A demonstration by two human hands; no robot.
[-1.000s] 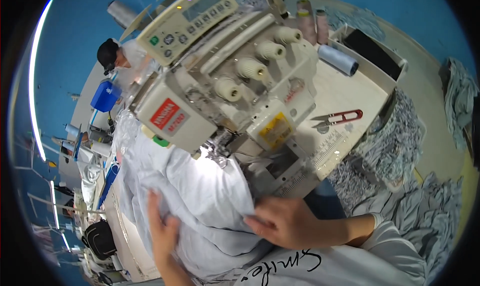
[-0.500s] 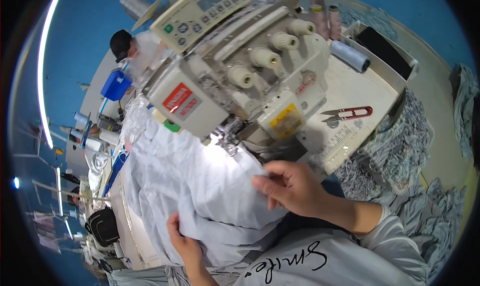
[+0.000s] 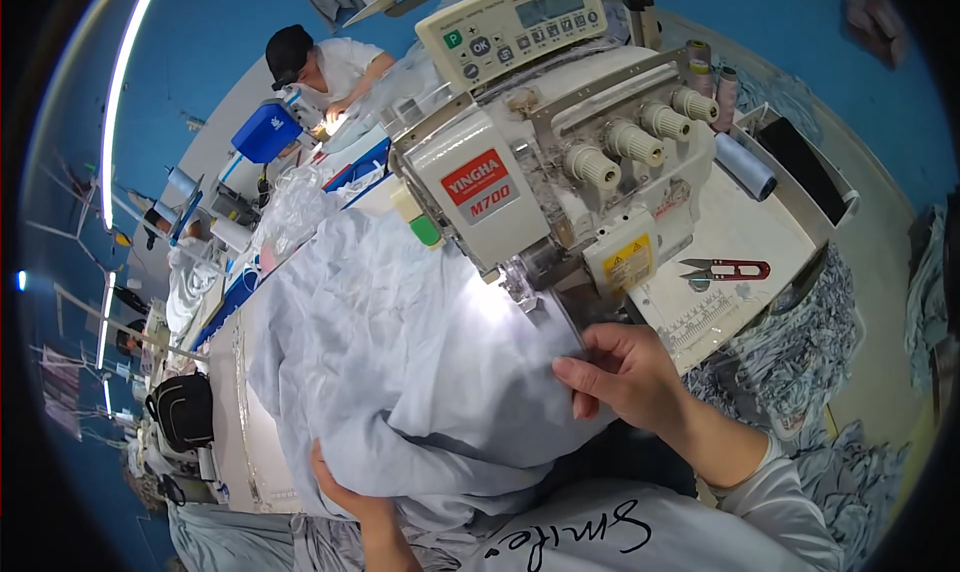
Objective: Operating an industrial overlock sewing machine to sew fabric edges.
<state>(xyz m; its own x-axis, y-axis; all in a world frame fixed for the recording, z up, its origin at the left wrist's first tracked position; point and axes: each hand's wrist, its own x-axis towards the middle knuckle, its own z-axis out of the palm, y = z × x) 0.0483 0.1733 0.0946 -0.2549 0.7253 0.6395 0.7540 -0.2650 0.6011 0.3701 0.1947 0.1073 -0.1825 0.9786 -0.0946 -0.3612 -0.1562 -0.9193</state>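
Observation:
A light blue cloth [image 3: 400,342] lies bunched at the overlock sewing machine [image 3: 475,167], its upper edge by the lit presser foot [image 3: 522,284]. My right hand [image 3: 630,377] pinches the cloth's right edge between thumb and fingers, just below the machine head. At the lower left, my left hand [image 3: 350,490] grips a fold of the same cloth; its fingers are partly covered by the fabric. A pair of red-handled thread snips [image 3: 735,271] lies on the machine table [image 3: 730,222], right of the needle area.
Thread cones [image 3: 745,167] and a tray [image 3: 845,207] with a dark object stand at the right. Grey fabric scraps [image 3: 800,322] hang beside the table. A co-worker [image 3: 330,67] sits at another machine beyond. A black bag [image 3: 182,412] is at the left.
The view has shifted, so the machine appears farther right and the co-worker shows clearly. My left hand appears lower and farther left, more covered by cloth. My right hand keeps its pinch.

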